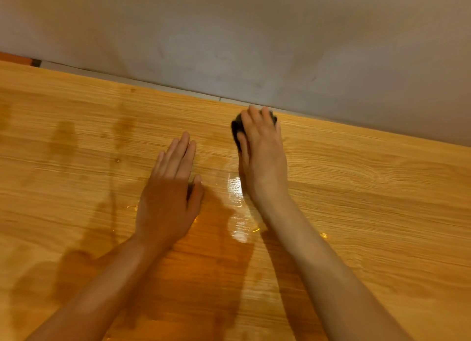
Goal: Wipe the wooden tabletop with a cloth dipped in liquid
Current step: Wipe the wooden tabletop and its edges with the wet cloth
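Observation:
The wooden tabletop [356,200] fills the lower part of the head view, its grain running left to right. My right hand [262,147] lies on a dark cloth [237,130] near the table's far edge, fingers stretched over it and pressing it to the wood; only the cloth's left side and a bit at the fingertips show. My left hand [169,195] rests flat on the table, fingers straight and together, a hand's width left of the right one. Wet streaks and a shiny patch of liquid [235,190] lie between and around my hands.
A grey wall [254,40] runs right behind the table's far edge, slanting down to the right. A narrow pale strip [153,84] shows between wall and table. Something orange-brown [15,58] sits at the far left corner.

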